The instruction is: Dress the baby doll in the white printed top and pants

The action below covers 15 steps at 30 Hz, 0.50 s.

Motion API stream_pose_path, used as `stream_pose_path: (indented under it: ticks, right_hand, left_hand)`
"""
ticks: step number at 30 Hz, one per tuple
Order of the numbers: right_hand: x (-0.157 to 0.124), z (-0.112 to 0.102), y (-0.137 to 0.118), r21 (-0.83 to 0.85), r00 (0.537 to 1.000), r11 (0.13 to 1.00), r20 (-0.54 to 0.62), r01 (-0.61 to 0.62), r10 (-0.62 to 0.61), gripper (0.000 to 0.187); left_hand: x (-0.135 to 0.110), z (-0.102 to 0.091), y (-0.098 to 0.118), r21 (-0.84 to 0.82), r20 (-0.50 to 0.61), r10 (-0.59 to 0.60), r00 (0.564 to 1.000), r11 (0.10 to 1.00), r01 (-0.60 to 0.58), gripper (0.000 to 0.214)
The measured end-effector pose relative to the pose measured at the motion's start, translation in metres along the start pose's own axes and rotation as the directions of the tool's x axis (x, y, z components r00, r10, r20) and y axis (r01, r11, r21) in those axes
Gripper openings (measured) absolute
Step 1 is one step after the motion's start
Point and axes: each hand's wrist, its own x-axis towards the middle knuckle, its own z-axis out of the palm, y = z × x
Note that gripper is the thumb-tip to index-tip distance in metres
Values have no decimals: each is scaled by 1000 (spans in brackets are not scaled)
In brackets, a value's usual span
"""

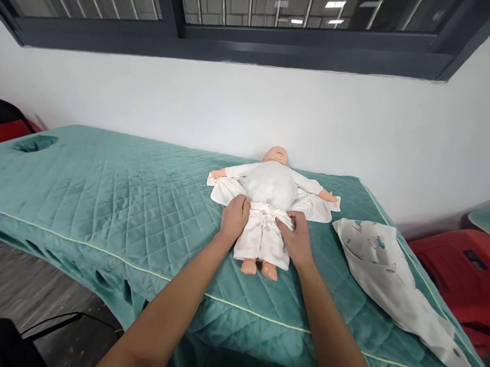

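Note:
A baby doll lies on its back on a teal quilted bed, head toward the wall, arms spread. It wears a white top and white patterned trousers. My left hand grips the trousers' waistband at the doll's left hip, fingers curled. My right hand pinches the waistband on the other side. An open white garment lies spread under the doll.
A folded white patterned cloth lies on the bed's right end. The bed has a face hole at far left. A white wall stands behind. Red furniture stands at right, dark chairs at bottom left.

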Motion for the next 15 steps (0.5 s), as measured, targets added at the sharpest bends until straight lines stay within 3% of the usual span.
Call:
stream_pose_path:
  ticks: [6,15]
  right_hand:
    - [2,-2,-2,-22,995,997,79,67,-65,25]
    - [4,-5,-3,-127,992,988,99,93,-81,26]
  left_hand:
    - [-5,-8,5,-46,12,-5,1000,999,6,36]
    - [-58,-29,5,-105,64,74,995,992,-67,41]
